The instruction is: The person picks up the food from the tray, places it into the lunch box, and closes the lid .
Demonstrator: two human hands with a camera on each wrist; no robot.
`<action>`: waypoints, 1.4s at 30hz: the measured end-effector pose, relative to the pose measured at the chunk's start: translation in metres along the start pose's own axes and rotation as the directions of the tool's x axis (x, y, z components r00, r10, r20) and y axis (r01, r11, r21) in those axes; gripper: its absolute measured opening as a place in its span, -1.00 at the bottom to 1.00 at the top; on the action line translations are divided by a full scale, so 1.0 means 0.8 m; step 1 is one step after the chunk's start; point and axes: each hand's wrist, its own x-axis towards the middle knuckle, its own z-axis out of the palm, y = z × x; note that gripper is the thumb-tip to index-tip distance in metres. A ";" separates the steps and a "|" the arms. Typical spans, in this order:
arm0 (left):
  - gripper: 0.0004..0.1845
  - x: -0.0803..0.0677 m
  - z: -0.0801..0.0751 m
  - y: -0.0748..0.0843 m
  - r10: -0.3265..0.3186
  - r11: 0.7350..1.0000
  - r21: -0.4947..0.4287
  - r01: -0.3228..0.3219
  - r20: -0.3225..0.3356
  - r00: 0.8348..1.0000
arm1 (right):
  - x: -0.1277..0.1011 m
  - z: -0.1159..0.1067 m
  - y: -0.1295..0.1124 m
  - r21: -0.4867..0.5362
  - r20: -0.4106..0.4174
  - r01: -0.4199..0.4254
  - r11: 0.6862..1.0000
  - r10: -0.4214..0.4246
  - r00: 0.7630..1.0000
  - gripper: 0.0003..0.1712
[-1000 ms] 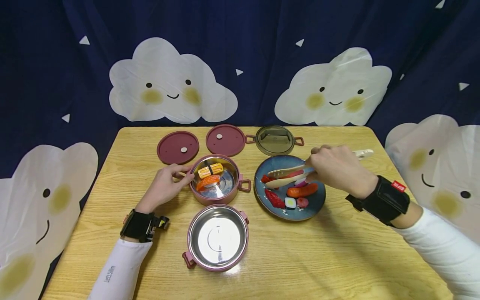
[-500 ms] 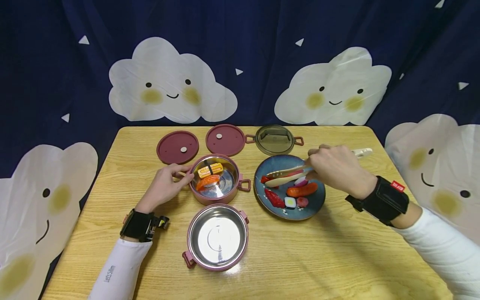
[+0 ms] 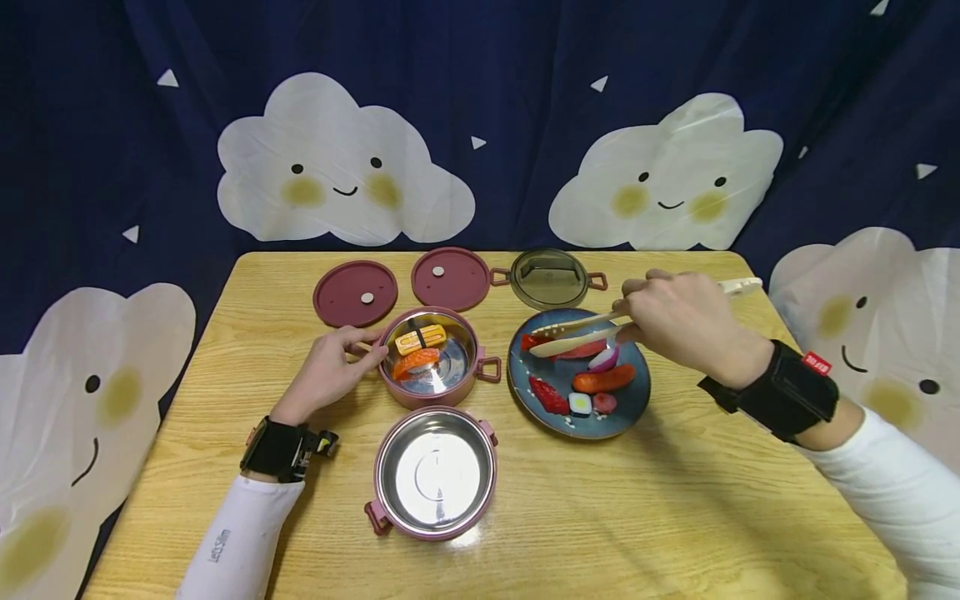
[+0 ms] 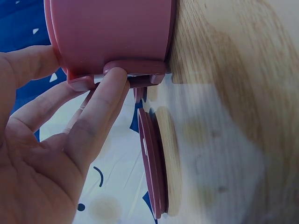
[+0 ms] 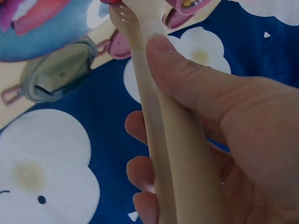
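Observation:
My left hand (image 3: 326, 371) holds a pink pot (image 3: 435, 400) by its left side handle (image 4: 135, 67), thumb against the pot's wall. Inside the pot lie a toy egg sushi (image 3: 420, 339) and an orange-topped sushi (image 3: 416, 363). With my right hand (image 3: 675, 321) I grip cream tongs (image 3: 577, 340), whose tips hover over red food at the left of a blue plate (image 3: 637, 408). Whether the tips touch it, I cannot tell. Also on the plate are a purple onion piece (image 3: 603, 359), a sausage (image 3: 603, 380), a sushi roll (image 3: 580, 405) and several red pieces.
A second pink pot (image 3: 437, 475), with nothing in it, stands nearer me. Along the table's back lie two dark red lids (image 3: 356, 294) and a smoky see-through lid (image 3: 550, 280) with red handles. A dark blue curtain with clouds hangs behind.
My right hand has shifted slightly up and to the right with the tongs, whose tips have risen a little; more of the onion and pink slice shows. The left hand stays put.

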 end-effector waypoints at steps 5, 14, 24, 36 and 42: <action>-0.58 0.001 0.000 0.000 0.002 1.000 0.002 -0.002 0.000 1.000 | 0.003 -0.017 0.000 -0.014 -0.053 0.019 1.000 -0.020 0.998 -0.65; -0.57 -0.001 0.000 0.001 -0.008 1.000 0.000 0.008 0.001 1.000 | 0.018 -0.045 -0.010 -0.017 -0.125 0.043 0.999 -0.045 0.991 -0.60; -0.57 -0.002 -0.001 -0.002 -0.009 1.000 0.002 0.009 -0.003 1.000 | 0.042 -0.064 -0.034 0.000 -0.164 0.124 0.992 -0.122 0.979 -0.66; -0.56 -0.002 -0.001 0.000 -0.013 1.000 0.007 0.013 0.000 1.000 | 0.072 -0.048 -0.075 -0.070 -0.177 0.216 0.974 -0.226 0.958 -0.66; -0.57 -0.001 -0.001 0.001 -0.002 1.000 0.006 0.002 -0.001 1.000 | 0.084 -0.035 -0.093 -0.059 -0.131 0.245 0.968 -0.250 0.959 -0.66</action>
